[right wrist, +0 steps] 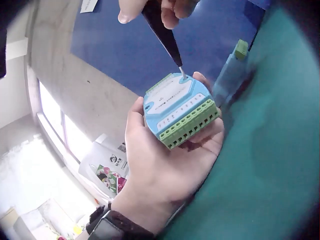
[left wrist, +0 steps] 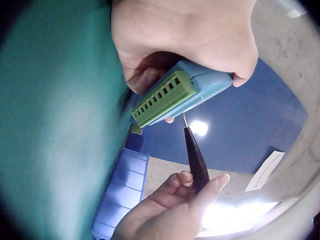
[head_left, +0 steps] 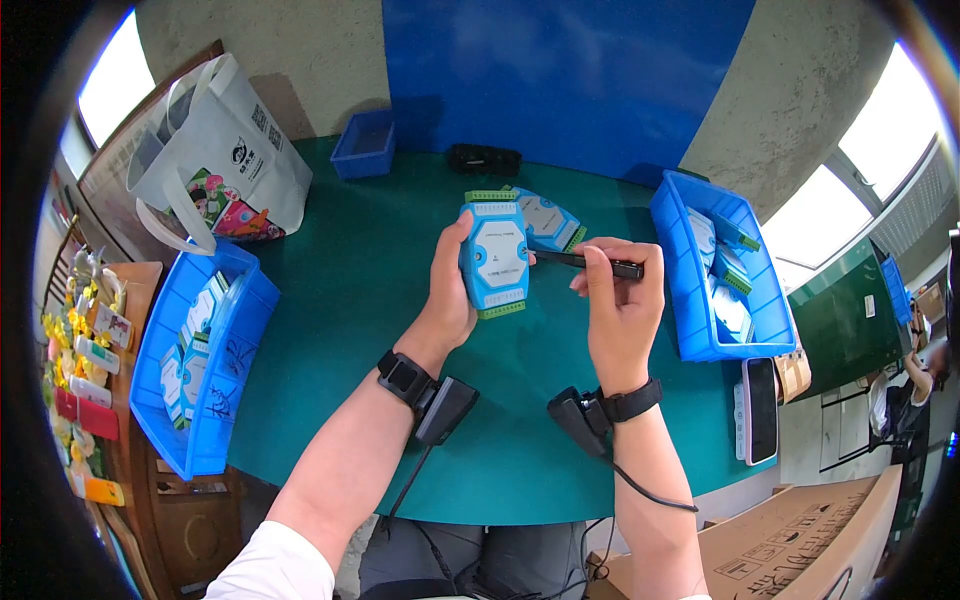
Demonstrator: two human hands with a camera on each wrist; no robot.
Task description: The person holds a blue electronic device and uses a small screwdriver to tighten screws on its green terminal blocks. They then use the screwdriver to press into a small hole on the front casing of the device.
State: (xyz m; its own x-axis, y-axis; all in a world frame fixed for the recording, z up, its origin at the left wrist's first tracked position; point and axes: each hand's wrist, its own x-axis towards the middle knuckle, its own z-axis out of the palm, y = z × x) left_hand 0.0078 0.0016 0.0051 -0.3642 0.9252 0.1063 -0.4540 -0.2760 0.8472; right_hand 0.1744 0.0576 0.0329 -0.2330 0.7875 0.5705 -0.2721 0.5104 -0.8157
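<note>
A blue module with a white label and green terminal strips (head_left: 497,254) is gripped by the left hand (head_left: 449,290), well above the table. The right hand (head_left: 625,310) pinches a black pen-like tool with a thin metal tip (head_left: 622,269). In the right wrist view the tip touches a corner hole of the module (right wrist: 180,107), near its rounded edge. The left wrist view shows the module's green terminal strip (left wrist: 162,100) from the side, the tool (left wrist: 195,155) below it. A second module (head_left: 548,222) lies on the table just behind.
Blue bins holding modules stand at left (head_left: 235,375) and right (head_left: 740,345). A small blue bin (head_left: 364,148) and a black object (head_left: 484,159) are at the back. A white bag (head_left: 255,165) stands back left, a phone (head_left: 762,410) at the right edge.
</note>
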